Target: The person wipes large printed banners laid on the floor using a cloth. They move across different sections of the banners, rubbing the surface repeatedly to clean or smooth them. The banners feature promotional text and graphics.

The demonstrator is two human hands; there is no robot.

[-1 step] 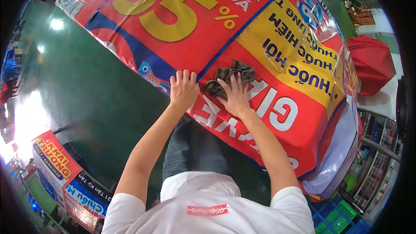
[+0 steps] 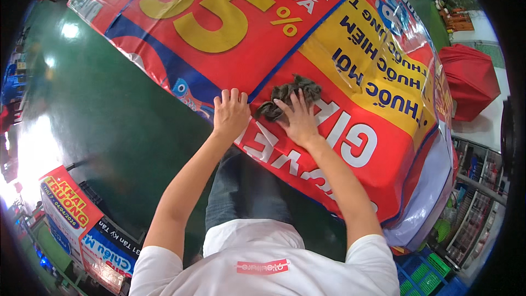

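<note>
A large printed vinyl banner (image 2: 263,63), red, yellow and blue, drapes over a bulky form in front of me. My left hand (image 2: 231,114) is at its near edge, fingers bent over the vinyl and closed on it; the thumb's grip is partly hidden. Just to the right, my right hand (image 2: 298,122) presses a crumpled dark brown rag (image 2: 300,85) against the red part. Its fingers are spread over the rag, and part of the cloth bunches out beyond the fingertips. The vinyl around both hands shows creases.
Green floor (image 2: 109,120) shines at the left. A smaller printed stand (image 2: 66,203) is at the lower left. To the right are a red-covered object (image 2: 468,82) and a rack of goods (image 2: 476,203). Blue and green crates (image 2: 422,277) lie at the lower right.
Both hands stay in nearly the same place. The banner's left edge and the right forearm have shifted very slightly.
</note>
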